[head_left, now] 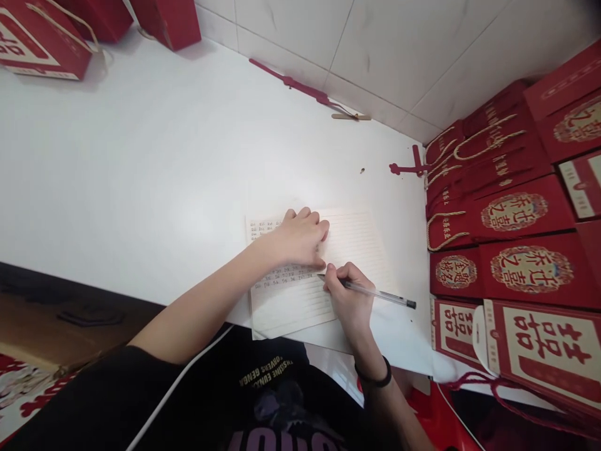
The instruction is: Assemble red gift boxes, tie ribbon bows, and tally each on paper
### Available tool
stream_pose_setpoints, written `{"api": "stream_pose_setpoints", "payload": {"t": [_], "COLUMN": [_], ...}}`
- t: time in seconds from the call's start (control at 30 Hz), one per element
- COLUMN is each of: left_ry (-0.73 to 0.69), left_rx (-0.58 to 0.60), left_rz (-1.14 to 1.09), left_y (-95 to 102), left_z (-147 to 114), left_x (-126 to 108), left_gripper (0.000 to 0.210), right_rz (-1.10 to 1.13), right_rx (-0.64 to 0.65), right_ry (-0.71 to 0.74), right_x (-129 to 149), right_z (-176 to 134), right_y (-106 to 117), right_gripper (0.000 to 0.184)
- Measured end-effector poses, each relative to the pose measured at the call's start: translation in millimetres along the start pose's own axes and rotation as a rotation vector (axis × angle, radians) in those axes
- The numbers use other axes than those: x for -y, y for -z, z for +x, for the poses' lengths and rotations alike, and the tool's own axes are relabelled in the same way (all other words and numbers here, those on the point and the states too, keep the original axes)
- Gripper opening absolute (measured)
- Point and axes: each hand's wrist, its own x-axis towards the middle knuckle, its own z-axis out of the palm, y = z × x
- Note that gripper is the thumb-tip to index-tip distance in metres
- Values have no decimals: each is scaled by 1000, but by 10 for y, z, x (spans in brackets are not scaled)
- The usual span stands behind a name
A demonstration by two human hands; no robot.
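A lined sheet of paper, part of an open notebook or stack, lies near the table's front edge. Rows of small handwriting run across its upper and middle part. My left hand rests on the page, holding nothing, its fingers bent and the thumb set apart from them; it covers part of the writing. Pinched in my right hand is a clear pen with a black cap end. Its tip is at the right end of a written row, just below my left thumb.
Red gift bags with rope handles and boxes are stacked along the right. More red bags stand at the far left. Dark red ornaments lie by the tiled wall. A white cable crosses my left side.
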Motion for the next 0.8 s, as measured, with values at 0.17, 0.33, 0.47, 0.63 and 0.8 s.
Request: {"api": "stream_pose_setpoints", "payload": {"t": [0.17, 0.33, 0.47, 0.63, 0.8], "left_ry": [49, 56, 52, 61, 62], "left_rx": [32, 24, 26, 27, 19], "left_rz": [-17, -23, -30, -29, -23], "left_y": [21, 20, 21, 24, 19], "left_z": [8, 12, 10, 11, 11], "left_x": [-41, -46, -46, -56, -57], "left_gripper": [37, 39, 39, 38, 38], "right_rz": [-69, -78, -87, -82, -110], "right_rx": [14, 10, 18, 20, 1], "right_ry": [5, 7, 28, -1, -2], "right_x": [5, -4, -10, 7, 15], "right_z": [5, -4, -1, 0, -8], "right_y": [2, 7, 14, 14, 14], "right_gripper": [34, 34, 34, 34, 33]}}
